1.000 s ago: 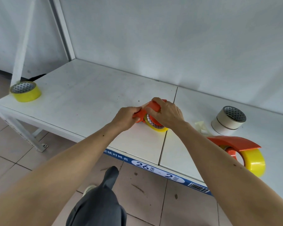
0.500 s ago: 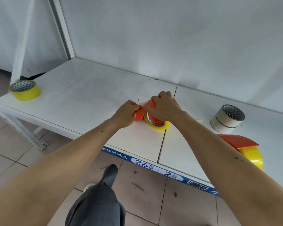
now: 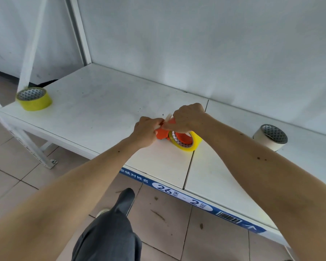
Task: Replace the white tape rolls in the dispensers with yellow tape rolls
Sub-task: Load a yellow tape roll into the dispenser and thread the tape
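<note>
An orange tape dispenser (image 3: 161, 133) lies on the white shelf (image 3: 102, 113) with a yellow tape roll (image 3: 187, 143) mounted in it. My left hand (image 3: 146, 131) grips the dispenser's front end. My right hand (image 3: 187, 117) is closed over its top, pinching a pale strip of tape (image 3: 167, 118) that sticks up between my two hands. A loose yellow roll (image 3: 34, 98) sits at the shelf's far left corner. A white roll (image 3: 271, 136) rests at the right, near the wall.
The shelf's front edge carries a blue label strip (image 3: 184, 198) marked 26 and 2. A white upright post (image 3: 79, 31) stands at the back left. Below are tiled floor and my trouser leg (image 3: 109, 232).
My right hand has lifted from the dispenser's side to its top, exposing more of the yellow roll. The second dispenser at the right is out of view behind my right forearm.
</note>
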Available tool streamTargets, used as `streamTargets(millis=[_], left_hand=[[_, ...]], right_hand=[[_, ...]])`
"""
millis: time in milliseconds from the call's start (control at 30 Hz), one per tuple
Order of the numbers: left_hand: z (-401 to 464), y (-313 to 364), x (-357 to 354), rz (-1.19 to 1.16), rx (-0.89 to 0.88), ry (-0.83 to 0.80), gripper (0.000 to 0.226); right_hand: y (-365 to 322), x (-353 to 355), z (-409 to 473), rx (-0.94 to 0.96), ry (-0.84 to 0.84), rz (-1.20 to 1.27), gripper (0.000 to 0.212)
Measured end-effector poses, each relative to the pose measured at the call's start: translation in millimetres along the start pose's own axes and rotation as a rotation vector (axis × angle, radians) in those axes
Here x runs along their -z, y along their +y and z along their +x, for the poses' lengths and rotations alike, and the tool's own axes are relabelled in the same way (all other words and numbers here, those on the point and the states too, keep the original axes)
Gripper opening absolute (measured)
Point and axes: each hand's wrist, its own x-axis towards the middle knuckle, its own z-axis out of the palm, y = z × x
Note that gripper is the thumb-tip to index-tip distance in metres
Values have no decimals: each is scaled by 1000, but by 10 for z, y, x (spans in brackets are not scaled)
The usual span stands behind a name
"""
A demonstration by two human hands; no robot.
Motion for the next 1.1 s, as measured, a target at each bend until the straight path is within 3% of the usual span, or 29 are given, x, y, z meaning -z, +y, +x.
streamTargets(millis=[167,300,400,533,667,867,1100], left_hand=[[-43,-59,-4,-132,-3,24,45],[-13,-75,-24,-75,-16,61,37],[-13,-168,-84,-84,45,107,52],[-2,-289,-82,-143,104,-27,54],[-34,-292,-106,58,166,-205,62],[-44,-174,-97,181,121,-156,69],[-75,-235,-80,155,151,-174,74]], right_hand=[[-39,36,31,36,1,-54,62],[-13,12,59,48,-25,-31,63],[4,14,60,71,-36,-48,61],[2,65,62,116,-60,-129,58],[8,96,33,143,-103,-172,56],[118,60,-80,156,-130,-164,56],[133,86,-104,172,-143,-198,56]])
